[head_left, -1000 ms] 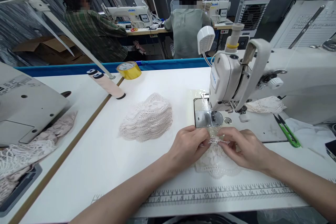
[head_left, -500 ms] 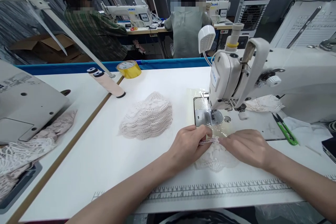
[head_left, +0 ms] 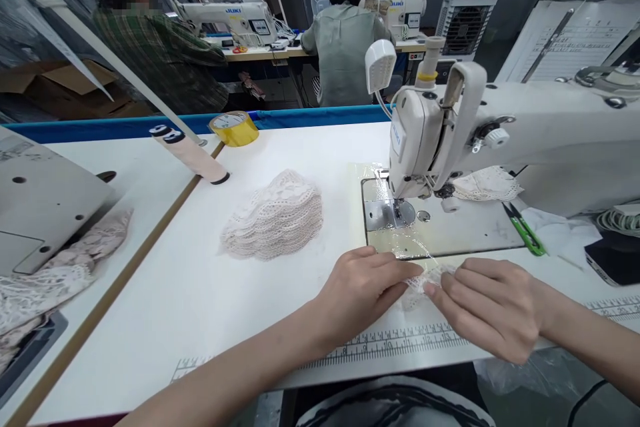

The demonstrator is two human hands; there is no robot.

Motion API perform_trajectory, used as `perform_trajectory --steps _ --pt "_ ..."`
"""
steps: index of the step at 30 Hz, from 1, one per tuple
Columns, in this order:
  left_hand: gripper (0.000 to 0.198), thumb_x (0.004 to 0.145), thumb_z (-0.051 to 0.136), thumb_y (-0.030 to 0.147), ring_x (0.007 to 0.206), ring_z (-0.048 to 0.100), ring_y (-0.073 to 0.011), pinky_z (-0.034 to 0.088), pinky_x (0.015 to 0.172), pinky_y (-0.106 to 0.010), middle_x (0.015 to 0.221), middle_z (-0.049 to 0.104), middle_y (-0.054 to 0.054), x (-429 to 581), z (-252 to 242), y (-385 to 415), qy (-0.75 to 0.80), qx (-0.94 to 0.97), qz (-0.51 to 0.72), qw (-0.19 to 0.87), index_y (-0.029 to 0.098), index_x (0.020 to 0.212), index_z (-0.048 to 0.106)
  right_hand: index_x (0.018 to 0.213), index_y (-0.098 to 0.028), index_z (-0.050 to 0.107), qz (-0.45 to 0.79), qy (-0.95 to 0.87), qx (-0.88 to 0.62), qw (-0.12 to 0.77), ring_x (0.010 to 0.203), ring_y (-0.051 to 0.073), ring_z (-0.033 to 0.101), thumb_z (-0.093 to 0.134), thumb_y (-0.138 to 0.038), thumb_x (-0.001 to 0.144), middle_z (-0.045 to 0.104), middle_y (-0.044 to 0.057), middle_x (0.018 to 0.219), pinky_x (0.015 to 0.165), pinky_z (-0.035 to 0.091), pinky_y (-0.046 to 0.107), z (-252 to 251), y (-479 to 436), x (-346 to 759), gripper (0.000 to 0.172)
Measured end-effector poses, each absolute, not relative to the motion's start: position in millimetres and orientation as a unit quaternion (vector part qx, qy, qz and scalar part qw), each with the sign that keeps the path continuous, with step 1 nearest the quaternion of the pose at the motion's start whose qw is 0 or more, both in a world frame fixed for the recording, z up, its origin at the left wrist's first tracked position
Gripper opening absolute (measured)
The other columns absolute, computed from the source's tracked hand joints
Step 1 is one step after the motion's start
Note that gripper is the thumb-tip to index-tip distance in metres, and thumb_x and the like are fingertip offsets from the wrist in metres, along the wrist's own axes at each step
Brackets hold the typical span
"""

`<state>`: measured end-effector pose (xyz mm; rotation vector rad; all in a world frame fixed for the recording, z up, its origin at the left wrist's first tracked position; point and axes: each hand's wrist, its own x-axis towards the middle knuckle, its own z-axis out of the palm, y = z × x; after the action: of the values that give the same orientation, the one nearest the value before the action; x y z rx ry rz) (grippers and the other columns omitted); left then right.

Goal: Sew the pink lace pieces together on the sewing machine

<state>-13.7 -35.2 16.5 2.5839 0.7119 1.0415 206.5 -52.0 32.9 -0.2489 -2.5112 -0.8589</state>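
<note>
A small piece of white lace [head_left: 418,285] is pinched between both hands, just in front of the metal plate of the sewing machine [head_left: 420,127]. My left hand [head_left: 367,290] grips its left edge, fingers closed. From the right, my right hand [head_left: 493,303] holds the other side between thumb and curled fingers. Much of the lace is hidden by the fingers. Fine thread runs from the needle area toward the lace. To the left of the hands lies a stack of scalloped lace pieces [head_left: 275,217].
Green thread snips [head_left: 525,230] lie right of the machine, near white fabric and a dark object [head_left: 613,257]. Yellow tape [head_left: 233,129] and a pinkish roll [head_left: 190,155] sit at the back left. A printed ruler [head_left: 380,345] follows the front edge. Two people sit beyond.
Both hands have drawn slightly toward the front edge and right, away from the needle, with the lace. The lace is now more bunched between the fingers. The view has shifted a little.
</note>
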Motion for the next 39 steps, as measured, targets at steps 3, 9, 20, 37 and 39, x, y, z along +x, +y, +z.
perform_trajectory --steps 3,9,20,37,39 --pt "0.016 0.088 0.05 0.008 0.057 0.061 -0.0096 0.044 0.058 -0.024 0.072 0.07 0.0 -12.7 19.6 -39.4 0.244 0.896 0.354 0.115 0.014 0.093 0.064 0.077 -0.017 0.066 -0.281 -0.923 -0.09 0.247 0.057 0.014 0.057 0.066 -0.011 0.079 0.062 0.002 0.062 0.045 0.044 0.03 34.9 -62.4 207.7 0.007" --pt "0.019 0.081 0.058 0.006 0.052 0.057 -0.0065 0.04 0.05 -0.016 0.064 0.066 0.007 -9.0 42.6 -50.0 0.294 0.854 0.246 0.352 0.021 0.085 0.069 0.085 -0.02 0.058 0.038 -0.921 -0.315 0.225 0.042 0.011 0.042 0.046 -0.017 0.093 0.052 -0.004 0.053 0.04 0.032 0.029 59.4 -81.9 204.6 0.014" --pt "0.035 0.079 0.067 0.025 0.054 0.055 -0.0139 0.036 0.053 -0.026 0.071 0.064 0.003 -3.3 6.6 -2.4 0.489 0.852 0.169 0.08 0.018 0.11 0.053 0.082 -0.022 0.062 0.18 -0.811 -0.524 0.19 0.042 0.008 0.046 0.051 -0.029 0.091 0.056 -0.007 0.053 0.046 0.029 0.022 5.9 5.0 187.2 0.016" --pt "0.033 0.093 0.052 0.033 0.11 0.055 -0.0241 0.034 0.089 -0.042 0.125 0.063 -0.003 -4.2 -1.3 -12.5 0.365 0.907 0.191 -0.082 0.019 0.122 0.06 0.101 -0.022 0.069 -0.179 -0.853 -0.466 0.153 0.044 0.01 0.043 0.046 -0.021 0.092 0.065 0.001 0.063 0.044 0.02 0.028 2.8 -7.1 201.8 0.025" --pt "0.034 0.093 0.053 0.033 0.111 0.055 -0.0244 0.035 0.089 -0.042 0.124 0.064 -0.003 -2.3 -1.9 -12.3 0.373 0.904 0.19 -0.083 0.019 0.123 0.059 0.106 -0.02 0.068 -0.183 -0.861 -0.453 0.14 0.049 0.01 0.048 0.045 -0.017 0.091 0.069 0.003 0.074 0.045 0.023 0.028 0.6 -12.2 197.8 0.027"
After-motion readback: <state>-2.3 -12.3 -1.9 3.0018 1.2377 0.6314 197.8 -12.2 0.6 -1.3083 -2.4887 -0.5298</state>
